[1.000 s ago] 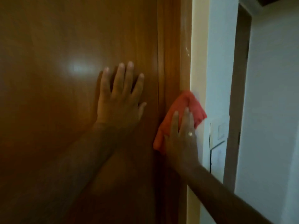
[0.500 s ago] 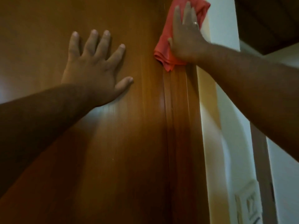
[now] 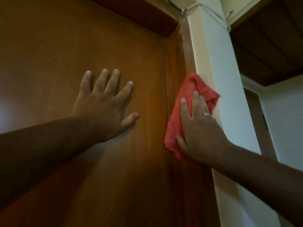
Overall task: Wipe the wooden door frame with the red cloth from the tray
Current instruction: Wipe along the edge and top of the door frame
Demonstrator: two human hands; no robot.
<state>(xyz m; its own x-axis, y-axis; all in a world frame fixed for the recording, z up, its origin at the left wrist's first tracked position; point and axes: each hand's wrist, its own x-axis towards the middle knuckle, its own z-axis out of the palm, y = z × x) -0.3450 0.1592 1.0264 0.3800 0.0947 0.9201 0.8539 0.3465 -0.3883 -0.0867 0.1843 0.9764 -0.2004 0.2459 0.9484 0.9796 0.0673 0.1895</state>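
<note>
The wooden door frame (image 3: 177,59) runs up the right side of the brown door (image 3: 82,46) to its dark top piece. My right hand (image 3: 199,128) presses the crumpled red cloth (image 3: 185,94) flat against the frame's upright; a ring shows on one finger. The cloth sticks out above and to the left of that hand. My left hand (image 3: 105,105) lies flat on the door panel with its fingers spread, holding nothing. The tray is out of view.
A white wall corner (image 3: 218,79) stands directly right of the frame. Thin white cables (image 3: 205,7) cross its top. A dark wooden overhang (image 3: 270,38) sits at the upper right.
The view has tilted upward, and the top of the door now shows. My right hand has carried the cloth up the frame. My left hand stays flat on the door.
</note>
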